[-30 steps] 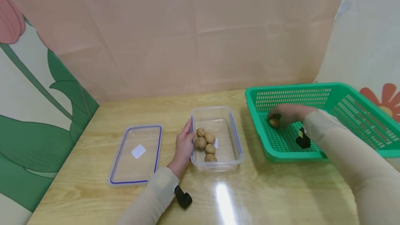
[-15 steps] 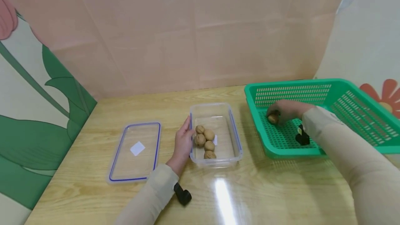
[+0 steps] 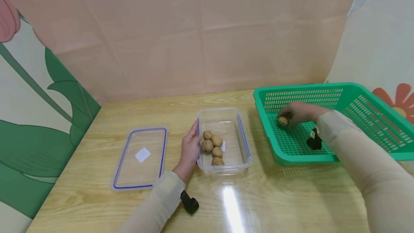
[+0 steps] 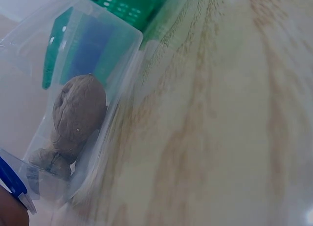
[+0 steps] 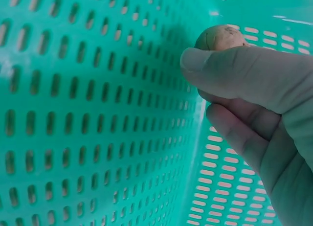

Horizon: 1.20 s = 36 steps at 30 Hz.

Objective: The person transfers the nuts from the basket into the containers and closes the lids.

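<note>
My right hand [image 3: 299, 112] is inside the green basket [image 3: 305, 158], close to its left wall, and pinches a walnut [image 3: 283, 121] between thumb and fingers. The right wrist view shows the thumb across the walnut [image 5: 223, 37], covering its lower part. On the table's middle sits a clear plastic box [image 3: 235, 128] with blue-edged sides. Several walnuts [image 3: 207, 146] lie along its left side. My left hand [image 3: 189, 148] touches that side with its fingers stretched along the outer wall and the thumb at the rim. One fingertip [image 4: 12, 211] shows beside the box's blue edge.
A clear lid [image 3: 129, 168] with a blue seal lies flat to the left of the box, a white label [image 3: 142, 154] on it. A pink cloth [image 3: 152, 46] hangs behind the wooden table [image 3: 271, 204]. Black wrist cameras [image 3: 190, 203] sit on both sleeves.
My right hand shifts slightly within the basket, and more of the pinched walnut shows. The left hand, box and lid keep their places; the head view has tilted a little.
</note>
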### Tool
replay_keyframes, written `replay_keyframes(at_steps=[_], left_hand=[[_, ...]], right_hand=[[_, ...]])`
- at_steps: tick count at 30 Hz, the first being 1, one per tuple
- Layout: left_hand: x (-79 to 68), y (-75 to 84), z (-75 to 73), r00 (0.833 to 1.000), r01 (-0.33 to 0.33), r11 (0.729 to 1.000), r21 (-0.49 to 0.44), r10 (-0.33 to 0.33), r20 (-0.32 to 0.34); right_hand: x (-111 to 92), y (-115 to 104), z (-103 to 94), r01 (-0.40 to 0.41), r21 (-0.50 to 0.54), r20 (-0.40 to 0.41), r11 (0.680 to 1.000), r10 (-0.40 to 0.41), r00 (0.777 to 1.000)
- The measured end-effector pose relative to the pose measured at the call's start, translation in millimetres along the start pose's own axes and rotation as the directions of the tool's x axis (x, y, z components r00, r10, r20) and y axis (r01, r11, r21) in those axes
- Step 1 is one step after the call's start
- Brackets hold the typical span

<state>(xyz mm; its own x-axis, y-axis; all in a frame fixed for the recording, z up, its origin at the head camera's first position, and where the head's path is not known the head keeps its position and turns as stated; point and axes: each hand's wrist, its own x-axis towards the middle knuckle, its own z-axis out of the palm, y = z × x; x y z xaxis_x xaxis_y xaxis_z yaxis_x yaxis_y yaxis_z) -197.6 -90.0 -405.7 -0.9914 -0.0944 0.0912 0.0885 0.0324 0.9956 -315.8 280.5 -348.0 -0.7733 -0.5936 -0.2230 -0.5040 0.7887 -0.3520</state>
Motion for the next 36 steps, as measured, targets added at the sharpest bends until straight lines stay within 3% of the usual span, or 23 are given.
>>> replay_keyframes(at_steps=[9,16,22,30,36], left_hand=[[-1.6,-1.0,0.1,1.0,-0.009,1.0,-0.019,0.009,0.005],[-1.6,-1.7,0.4,1.0,-0.012,0.999,-0.032,0.012,0.002],[-1.4,-4.0,0.0,1.0,-0.023,0.999,-0.048,0.023,0.007],[1.0,-1.6,-0.6,1.0,-0.011,0.999,-0.034,0.012,0.009],[0.9,-1.0,-0.4,1.0,-0.015,0.999,-0.039,0.015,0.005]], right_hand=[[-8,-1,-9.3,-0.021,0.152,-0.034,0.988,0.026,0.999],[-8,-12,-17.2,-0.041,0.33,-0.042,0.943,0.058,0.997],[-8,-22,-21.4,-0.043,0.397,-0.096,0.917,0.088,0.991],[-6,-52,-25.0,-0.086,0.489,-0.171,0.868,0.192,0.966],[-2,-84,-27.6,-0.021,0.579,-0.224,0.815,0.183,0.957]])
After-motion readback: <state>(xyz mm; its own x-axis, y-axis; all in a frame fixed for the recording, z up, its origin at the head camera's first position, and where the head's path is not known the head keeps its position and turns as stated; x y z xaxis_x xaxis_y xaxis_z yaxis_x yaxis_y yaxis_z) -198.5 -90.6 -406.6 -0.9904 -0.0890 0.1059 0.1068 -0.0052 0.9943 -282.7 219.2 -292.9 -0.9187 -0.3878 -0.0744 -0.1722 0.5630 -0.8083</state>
